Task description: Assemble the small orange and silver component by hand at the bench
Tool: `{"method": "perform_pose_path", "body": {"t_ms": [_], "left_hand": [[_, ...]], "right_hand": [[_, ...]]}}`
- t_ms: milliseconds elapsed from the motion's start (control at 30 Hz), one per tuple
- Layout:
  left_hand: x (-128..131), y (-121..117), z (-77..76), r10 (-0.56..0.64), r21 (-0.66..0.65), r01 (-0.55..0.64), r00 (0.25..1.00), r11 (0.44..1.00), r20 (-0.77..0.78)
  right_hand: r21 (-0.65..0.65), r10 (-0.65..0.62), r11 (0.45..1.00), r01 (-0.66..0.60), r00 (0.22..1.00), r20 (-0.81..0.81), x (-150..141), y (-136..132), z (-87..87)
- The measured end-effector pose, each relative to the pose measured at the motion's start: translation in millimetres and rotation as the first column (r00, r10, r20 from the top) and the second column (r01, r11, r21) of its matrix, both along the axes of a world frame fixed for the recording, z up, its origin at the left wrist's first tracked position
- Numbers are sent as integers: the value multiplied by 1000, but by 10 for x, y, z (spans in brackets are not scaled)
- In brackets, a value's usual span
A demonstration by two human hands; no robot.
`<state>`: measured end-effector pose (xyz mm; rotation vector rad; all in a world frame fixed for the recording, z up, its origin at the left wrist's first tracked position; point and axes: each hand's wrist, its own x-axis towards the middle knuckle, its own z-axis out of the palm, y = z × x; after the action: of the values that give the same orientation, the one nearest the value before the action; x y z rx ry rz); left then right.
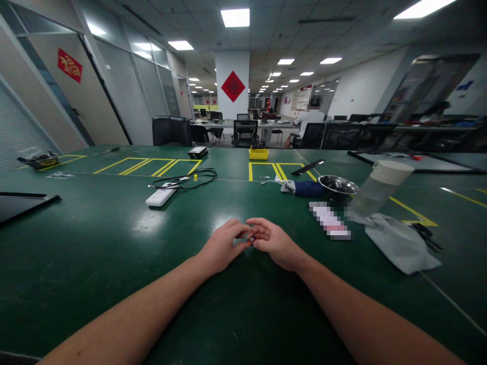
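Observation:
My left hand and my right hand meet just above the green table. Between their fingertips is a tiny red-and-grey piece, too small for me to make out its kind. The left thumb and fingers pinch it from one side. On the other side, the right thumb and curled fingers close in on the same piece, while the right index finger arches over it. The fingers hide part of it.
Ahead to the left lie a white power bank and a black cable. To the right are a blue pouch, a metal bowl, a blurred-out phone-like slab, a leaning plastic bottle and a grey cloth bag. A yellow box stands farther back.

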<state>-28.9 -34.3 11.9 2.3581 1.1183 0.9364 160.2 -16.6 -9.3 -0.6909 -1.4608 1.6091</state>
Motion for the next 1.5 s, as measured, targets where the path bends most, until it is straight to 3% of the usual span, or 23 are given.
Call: {"method": "perform_pose_path", "body": {"t_ms": [267, 567, 733, 1067, 1500], "left_hand": [[-1, -33, 50, -77, 68, 82, 995, 994, -66], [12, -47, 52, 156, 118, -142, 980, 983, -121], [-8, -23, 30, 150, 107, -130, 967, 986, -204], [-21, 22, 0, 33, -13, -33, 999, 999, 0], [-10, 8, 11, 45, -37, -45, 999, 998, -4]], "right_hand": [[-113, 112, 986, -120, 991, -71, 24, -8, 21], [-93, 34, 995, -37, 999, -32, -6, -11, -11], [-64, 38, 997, -37, 999, 14, 3, -1, -21], [-34, -4, 999, 4, 1000, 4, -7, 5, -36], [-22, -25, 999, 26, 1000, 15, -13, 11, -65]]}}
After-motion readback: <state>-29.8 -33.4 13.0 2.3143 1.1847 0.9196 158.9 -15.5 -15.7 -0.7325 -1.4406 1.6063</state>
